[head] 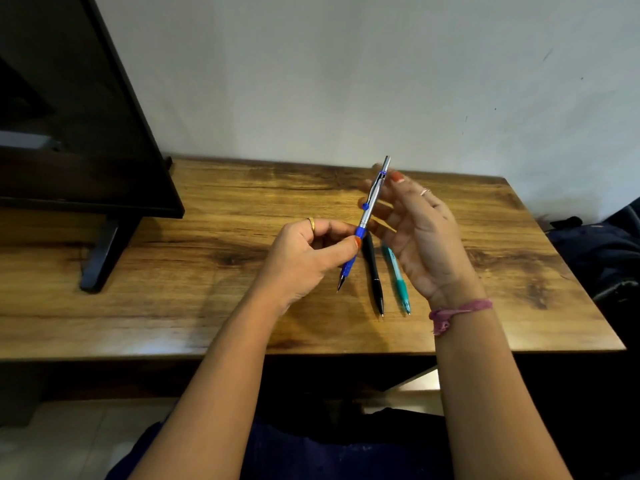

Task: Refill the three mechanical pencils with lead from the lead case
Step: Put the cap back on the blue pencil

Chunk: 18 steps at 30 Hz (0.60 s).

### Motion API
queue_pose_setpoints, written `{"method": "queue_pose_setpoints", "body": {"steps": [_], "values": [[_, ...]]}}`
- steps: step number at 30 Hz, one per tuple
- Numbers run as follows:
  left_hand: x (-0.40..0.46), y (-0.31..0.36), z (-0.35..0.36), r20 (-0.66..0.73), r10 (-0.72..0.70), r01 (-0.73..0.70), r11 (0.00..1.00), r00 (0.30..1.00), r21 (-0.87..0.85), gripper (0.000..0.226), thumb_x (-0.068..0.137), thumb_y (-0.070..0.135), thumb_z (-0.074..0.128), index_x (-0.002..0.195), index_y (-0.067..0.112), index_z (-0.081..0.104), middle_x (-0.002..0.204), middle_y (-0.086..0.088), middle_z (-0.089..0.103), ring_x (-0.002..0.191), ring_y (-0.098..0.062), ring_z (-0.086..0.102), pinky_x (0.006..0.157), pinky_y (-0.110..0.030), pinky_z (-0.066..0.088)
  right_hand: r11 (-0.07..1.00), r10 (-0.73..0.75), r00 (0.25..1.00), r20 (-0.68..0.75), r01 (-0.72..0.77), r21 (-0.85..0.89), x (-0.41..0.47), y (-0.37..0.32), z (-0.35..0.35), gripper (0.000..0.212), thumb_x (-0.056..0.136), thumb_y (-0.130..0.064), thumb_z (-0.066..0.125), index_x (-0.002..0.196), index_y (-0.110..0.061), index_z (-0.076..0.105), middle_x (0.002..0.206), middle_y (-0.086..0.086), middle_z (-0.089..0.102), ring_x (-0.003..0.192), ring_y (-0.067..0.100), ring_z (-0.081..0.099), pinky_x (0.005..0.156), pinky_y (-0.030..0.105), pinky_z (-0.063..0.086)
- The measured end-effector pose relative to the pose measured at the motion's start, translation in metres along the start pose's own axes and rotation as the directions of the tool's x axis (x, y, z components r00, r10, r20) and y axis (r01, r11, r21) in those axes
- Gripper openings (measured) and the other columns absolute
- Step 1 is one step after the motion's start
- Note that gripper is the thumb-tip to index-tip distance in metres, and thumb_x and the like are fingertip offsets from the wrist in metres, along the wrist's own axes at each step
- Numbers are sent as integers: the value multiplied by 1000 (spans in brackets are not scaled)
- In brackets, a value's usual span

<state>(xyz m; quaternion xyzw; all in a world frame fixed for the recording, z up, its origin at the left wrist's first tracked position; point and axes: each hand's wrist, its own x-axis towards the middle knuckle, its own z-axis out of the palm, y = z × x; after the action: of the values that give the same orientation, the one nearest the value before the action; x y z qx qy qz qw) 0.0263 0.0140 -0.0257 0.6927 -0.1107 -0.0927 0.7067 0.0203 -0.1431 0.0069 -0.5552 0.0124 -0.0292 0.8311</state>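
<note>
My left hand pinches a blue and silver mechanical pencil by its blue grip, tip down and tilted, above the wooden table. My right hand is raised just right of the pencil's upper end with its fingers spread and relaxed; whether a fingertip touches the pencil is unclear. A black pencil and a teal pencil lie side by side on the table under my hands, tips toward me. I see no lead case; part of the table is hidden behind my right hand.
A dark monitor on a black stand occupies the table's left rear. A dark bag sits off the table's right edge. A pale wall rises behind the table.
</note>
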Motion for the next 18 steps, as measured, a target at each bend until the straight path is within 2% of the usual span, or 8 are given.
{"method": "queue_pose_setpoints", "body": {"steps": [5,7,9,12,14,16,18], "values": [[0,-1,5,17,15,-17,996,1000,91,17,82,9,70,83,27,74,83,-3,74,76,-14,65,80,-42,55,1000,26,995,96,-26,0,-5,4,1,27,97,-25,47,108,-11,67,106,9,73,105,23,67,84,32,54],[0,0,7,12,27,-28,994,1000,105,16,83,12,70,84,28,74,84,-2,74,77,-14,65,80,-41,55,1000,15,996,86,-15,0,-5,5,2,25,100,-25,44,105,-14,65,101,8,74,106,25,67,93,40,49],[0,0,6,1,43,-42,992,999,119,11,83,18,71,85,29,74,84,-2,74,76,-13,65,76,-37,55,999,-11,998,59,9,32,-5,6,3,24,102,-27,40,103,-17,62,92,6,74,102,25,68,96,43,47],[1,-2,-1,-40,70,-64,988,997,137,7,82,32,71,89,30,73,84,6,74,79,-8,68,71,-28,56,982,-65,998,0,64,176,-4,2,4,24,102,-32,39,101,-20,59,74,-2,61,82,18,65,88,42,51],[3,-3,-8,-137,80,-61,989,987,135,10,83,39,67,87,31,71,83,11,73,79,-8,68,70,-25,56,952,-73,997,-38,81,296,-2,-2,4,25,103,-37,37,101,-25,59,69,-6,50,68,9,54,77,37,53],[5,-4,-14,-271,69,-64,998,960,27,10,88,34,62,85,28,70,78,9,73,72,-5,67,63,-19,53,915,-68,996,-65,88,394,0,-4,5,27,102,-43,36,103,-30,59,66,-8,41,58,6,42,63,26,45],[7,-5,-22,-410,30,-68,995,911,-78,14,92,27,60,83,24,69,72,9,71,66,-4,63,59,-17,50,882,-66,994,-85,97,460,2,-5,7,35,100,-52,35,101,-30,61,64,-8,36,53,6,33,54,22,32]]}}
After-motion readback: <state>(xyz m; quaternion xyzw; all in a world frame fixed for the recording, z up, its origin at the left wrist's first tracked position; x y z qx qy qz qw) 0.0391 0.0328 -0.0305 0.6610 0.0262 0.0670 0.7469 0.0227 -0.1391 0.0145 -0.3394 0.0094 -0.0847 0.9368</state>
